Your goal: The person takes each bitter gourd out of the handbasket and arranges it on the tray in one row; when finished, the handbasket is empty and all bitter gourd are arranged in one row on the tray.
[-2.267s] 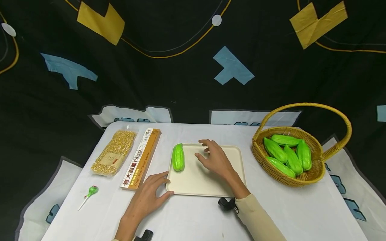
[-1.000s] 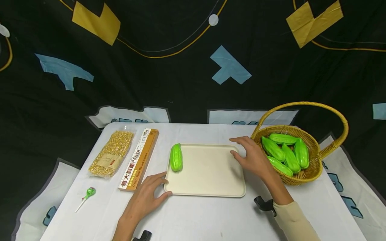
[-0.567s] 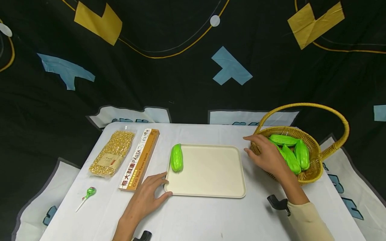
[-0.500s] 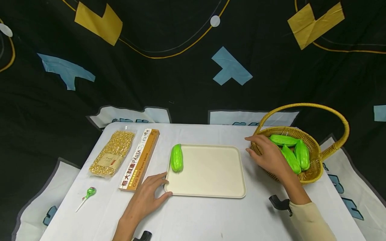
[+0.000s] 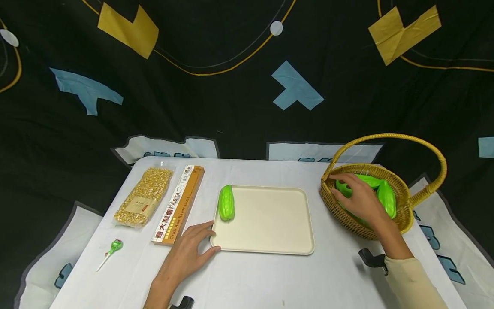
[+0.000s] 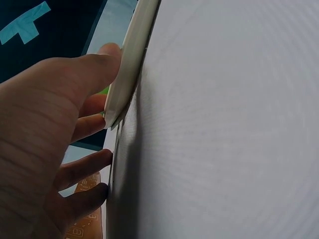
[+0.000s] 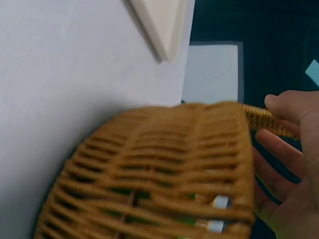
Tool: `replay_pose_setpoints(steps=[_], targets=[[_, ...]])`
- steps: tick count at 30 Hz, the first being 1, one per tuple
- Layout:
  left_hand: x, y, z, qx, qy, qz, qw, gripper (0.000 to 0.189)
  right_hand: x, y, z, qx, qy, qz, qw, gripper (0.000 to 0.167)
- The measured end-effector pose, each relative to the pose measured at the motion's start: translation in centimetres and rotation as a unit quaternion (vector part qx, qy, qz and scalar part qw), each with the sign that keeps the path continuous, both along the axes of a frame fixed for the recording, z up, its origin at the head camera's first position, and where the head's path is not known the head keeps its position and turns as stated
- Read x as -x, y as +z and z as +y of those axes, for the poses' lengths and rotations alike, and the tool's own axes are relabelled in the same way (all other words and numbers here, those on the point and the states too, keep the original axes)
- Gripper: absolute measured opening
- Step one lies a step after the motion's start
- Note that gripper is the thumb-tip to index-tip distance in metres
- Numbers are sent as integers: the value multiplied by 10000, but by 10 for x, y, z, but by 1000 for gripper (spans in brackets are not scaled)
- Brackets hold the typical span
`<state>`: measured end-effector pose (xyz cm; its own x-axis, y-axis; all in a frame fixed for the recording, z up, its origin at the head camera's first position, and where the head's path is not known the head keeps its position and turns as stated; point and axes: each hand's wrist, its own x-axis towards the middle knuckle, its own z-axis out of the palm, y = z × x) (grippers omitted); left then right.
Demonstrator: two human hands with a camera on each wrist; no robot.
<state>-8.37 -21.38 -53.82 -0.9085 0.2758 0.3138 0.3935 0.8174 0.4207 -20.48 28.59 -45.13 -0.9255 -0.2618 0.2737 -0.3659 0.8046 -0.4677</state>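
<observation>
At the near left corner of the cream tray [image 5: 266, 219], my left hand [image 5: 185, 251] rests with its thumb at the front edge and its fingertips at the left edge. In the left wrist view, thumb and two fingers touch the rim; the other fingers spread loosely. A bright green ridged bitter melon [image 5: 226, 202] lies at the tray's left. My right hand [image 5: 360, 197] reaches inside the wicker basket [image 5: 345, 221], fingers parted over the bitter melons [image 5: 387, 198] and partly hiding them. In the right wrist view, the basket wall [image 7: 174, 154] stands beside the spread fingers.
A bag of corn kernels [image 5: 144, 195] and a pasta box [image 5: 179, 204] lie left of the tray. Nearer the front left is a green lollipop [image 5: 115, 246]. The basket's tall handle [image 5: 390, 136] arches above its opening. White cloth [image 5: 293, 279] covers the table.
My right hand has moved right from over the tray, past the basket's left rim, and into the basket. My left hand stays at the tray corner. The bitter melon on the tray has not moved.
</observation>
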Motion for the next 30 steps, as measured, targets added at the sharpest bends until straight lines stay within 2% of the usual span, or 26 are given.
replay_pose_setpoints(steps=[15, 23, 30], targets=[[0, 1, 1, 47, 96, -171, 9998, 40, 14, -6, 28, -588, 10, -631, 9963, 48], [-1, 1, 1, 40, 47, -104, 9999, 39, 20, -14, 44, -658, -19, -793, 9947, 50], [-1, 1, 1, 49, 61, -100, 9999, 39, 24, -20, 55, -518, 58, -1014, 9935, 53]])
